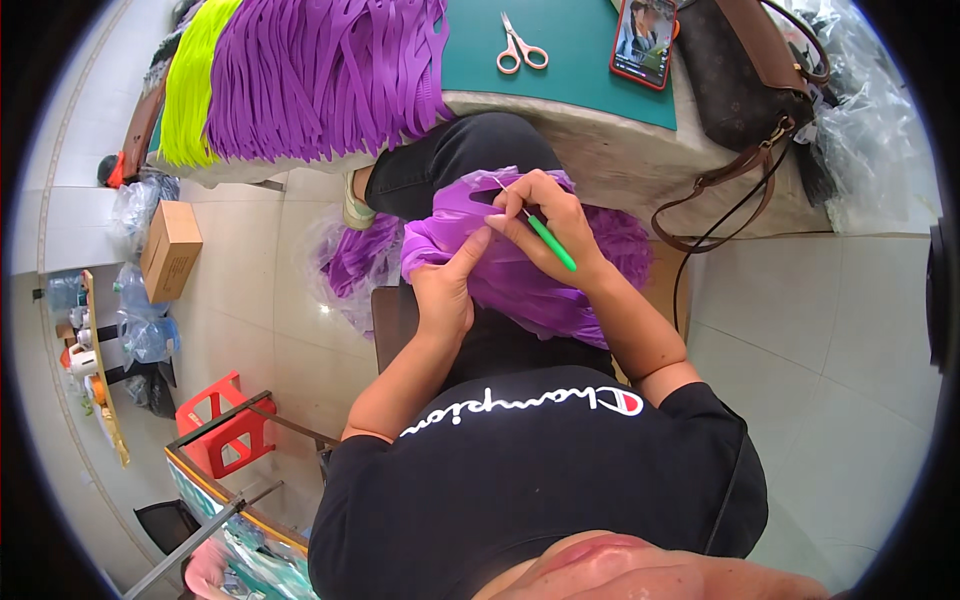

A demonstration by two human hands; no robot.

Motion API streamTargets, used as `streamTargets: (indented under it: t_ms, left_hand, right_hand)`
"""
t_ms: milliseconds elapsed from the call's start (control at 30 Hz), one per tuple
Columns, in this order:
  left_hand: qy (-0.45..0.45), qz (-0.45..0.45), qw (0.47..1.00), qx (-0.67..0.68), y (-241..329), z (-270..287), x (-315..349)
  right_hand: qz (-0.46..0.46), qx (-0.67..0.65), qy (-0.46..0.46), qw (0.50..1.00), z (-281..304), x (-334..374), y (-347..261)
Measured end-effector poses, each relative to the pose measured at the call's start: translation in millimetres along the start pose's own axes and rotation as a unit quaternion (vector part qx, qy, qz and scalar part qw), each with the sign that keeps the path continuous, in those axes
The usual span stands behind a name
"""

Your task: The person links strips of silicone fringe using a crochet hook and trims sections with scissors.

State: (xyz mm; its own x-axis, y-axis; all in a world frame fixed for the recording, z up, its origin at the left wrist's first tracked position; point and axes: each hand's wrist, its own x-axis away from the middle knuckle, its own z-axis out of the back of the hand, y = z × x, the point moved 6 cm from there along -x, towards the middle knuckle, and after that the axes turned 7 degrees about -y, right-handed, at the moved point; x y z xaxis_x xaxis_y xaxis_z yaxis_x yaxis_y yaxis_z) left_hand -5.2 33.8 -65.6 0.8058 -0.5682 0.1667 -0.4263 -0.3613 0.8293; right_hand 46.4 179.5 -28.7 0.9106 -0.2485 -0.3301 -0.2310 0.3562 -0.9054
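Note:
Purple cloth (520, 285) lies bunched across my lap, its ragged upper edge raised. My left hand (447, 285) grips the cloth at its left side, thumb pressed on top and the other fingers hidden underneath. In my right hand (548, 220) is a slim green-handled crochet hook (553, 243); its thin metal shaft points up and left to the cloth's upper edge. The very tip is too small to make out. My right thumb and fingers are pinched close to the cloth, a short way from my left thumb.
Ahead, the table (570, 120) bears purple strips (325, 80), yellow-green strips (195, 90), pink-handled scissors (518, 48), a phone (643, 42) and a brown bag (745, 85). To the left are a cardboard box (172, 250) and a red stool (235, 430). More purple cloth (360, 260) lies in clear plastic.

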Motion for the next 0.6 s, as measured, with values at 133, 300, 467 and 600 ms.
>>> streamTargets:
  t_ms: [133, 300, 467, 600]
  left_hand:
    - [-0.007, -0.034, 0.997, -0.068, 0.9, -3.8, -1.7]
    - [0.001, -0.013, 0.991, -0.135, -5.0, 3.7, -5.6]
    - [-0.040, 0.047, 0.997, 0.037, 8.9, -10.0, -1.0]
    - [-0.038, 0.049, 0.995, 0.084, 9.4, -9.4, 3.0]
  right_hand:
    - [-0.082, -0.277, -0.040, 0.957, -3.6, -1.5, 8.0]
    - [-0.057, -0.319, -0.045, 0.945, -0.2, -5.9, 9.3]
    - [0.108, 0.056, 0.113, 0.986, 22.3, -1.7, -23.7]
    - [0.171, 0.081, 0.056, 0.980, 15.6, 8.4, -45.3]
